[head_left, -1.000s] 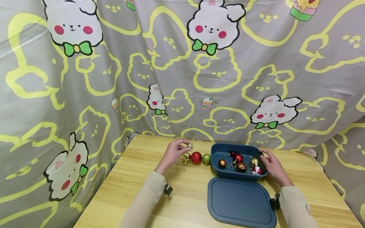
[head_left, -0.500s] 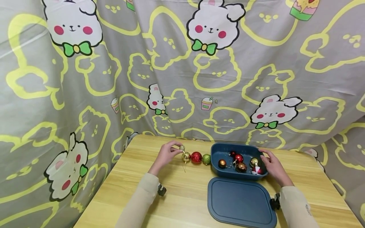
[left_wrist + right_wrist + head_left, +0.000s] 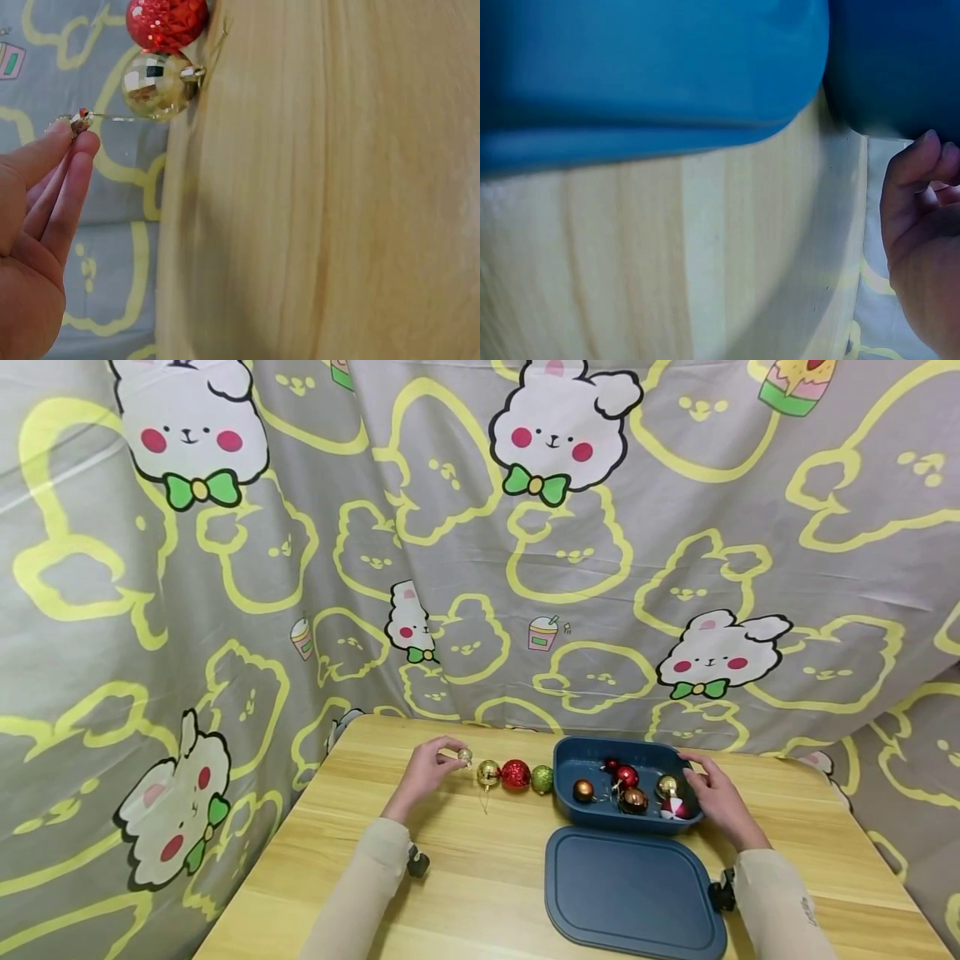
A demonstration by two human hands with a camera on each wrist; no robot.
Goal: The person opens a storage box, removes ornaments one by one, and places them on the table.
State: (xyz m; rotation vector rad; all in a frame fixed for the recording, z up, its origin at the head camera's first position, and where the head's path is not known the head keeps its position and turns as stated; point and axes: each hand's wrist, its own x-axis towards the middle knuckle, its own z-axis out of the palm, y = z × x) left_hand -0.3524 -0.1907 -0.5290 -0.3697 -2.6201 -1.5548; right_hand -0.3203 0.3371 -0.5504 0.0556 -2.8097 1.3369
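Left hand (image 3: 429, 772): pinching a small ball (image 3: 465, 756) between thumb and fingers, just left of the row.
Row on the counter (image 3: 480, 893): gold ball (image 3: 488, 774), red ball (image 3: 516, 774), green ball (image 3: 542, 779), side by side up to the box (image 3: 615, 819).
Right hand (image 3: 716, 793): gripping the box at its right rim.
Inside the box: loose balls (image 3: 633, 801), seen from the head only; the right wrist shows just outer walls and curled fingers.
Lid (image 3: 636, 889): flat in front of the box.
Left wrist only: a thin string (image 3: 112, 118) pointing from the small ball toward the gold ball; contact unclear.
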